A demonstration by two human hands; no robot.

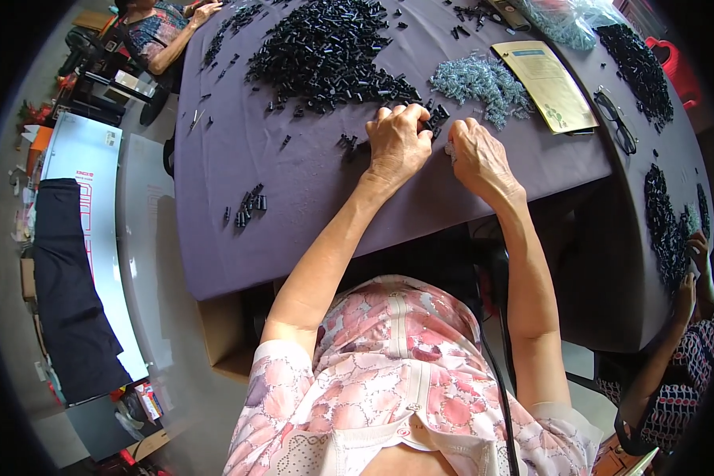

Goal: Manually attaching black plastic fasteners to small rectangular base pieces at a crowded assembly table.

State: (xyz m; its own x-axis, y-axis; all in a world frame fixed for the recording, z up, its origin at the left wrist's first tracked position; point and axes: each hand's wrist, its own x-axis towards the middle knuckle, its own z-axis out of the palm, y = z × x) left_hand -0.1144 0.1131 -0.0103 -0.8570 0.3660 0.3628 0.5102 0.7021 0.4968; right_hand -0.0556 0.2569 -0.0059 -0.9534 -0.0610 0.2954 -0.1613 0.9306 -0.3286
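Note:
My left hand [397, 141] rests on the purple cloth of the table [309, 182], its fingers curled over small black plastic parts [435, 117] at the near edge of a big black heap [329, 51]. My right hand [477, 157] lies just to its right, fingers bent around something small that I cannot make out. A pile of grey-blue small pieces [484, 83] lies just beyond the right hand. A little cluster of black parts [248, 206] sits to the left, nearer the table's front edge.
A yellow-brown envelope [549, 83] and a pair of glasses [615, 120] lie at the right. More black heaps [639, 67] [665, 226] line the right side. One person sits at the far left corner [163, 32], another at the right [682, 349]. Cardboard box [226, 337] under the table.

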